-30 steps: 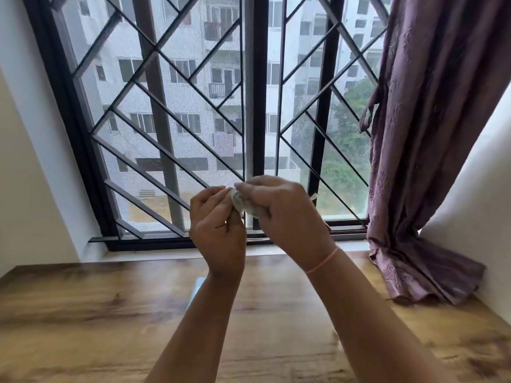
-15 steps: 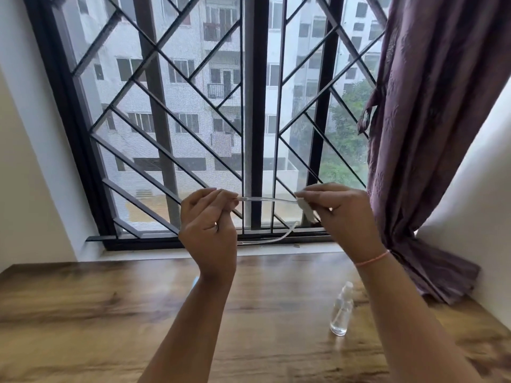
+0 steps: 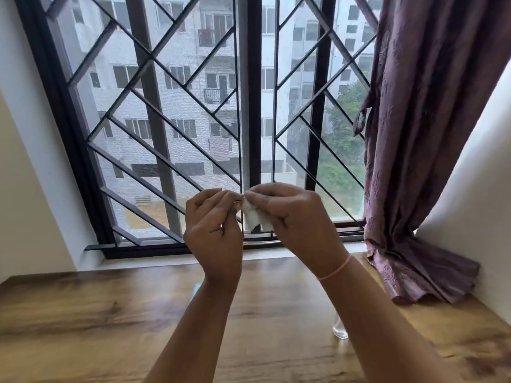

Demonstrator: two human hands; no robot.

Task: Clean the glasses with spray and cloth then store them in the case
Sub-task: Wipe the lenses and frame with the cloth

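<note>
Both hands are raised in front of the window. My left hand (image 3: 213,225) pinches one end of the thin-framed glasses (image 3: 239,200), of which only a small bit shows between the hands. My right hand (image 3: 293,217) pinches a small white cloth (image 3: 255,217) around the glasses, right beside the left fingertips. On the table, the clear spray bottle (image 3: 340,330) stands mostly hidden behind my right forearm. A light blue edge, probably the case (image 3: 197,289), peeks out behind my left forearm.
The wooden table (image 3: 83,327) stretches below my arms. Behind the hands is a barred window (image 3: 249,106) with a sill. A purple curtain (image 3: 414,161) hangs at the right and bunches onto the table's far right corner.
My right hand with the cloth slid out to the right along the glasses, then came back left beside my left hand. My right forearm now covers most of the spray bottle.
</note>
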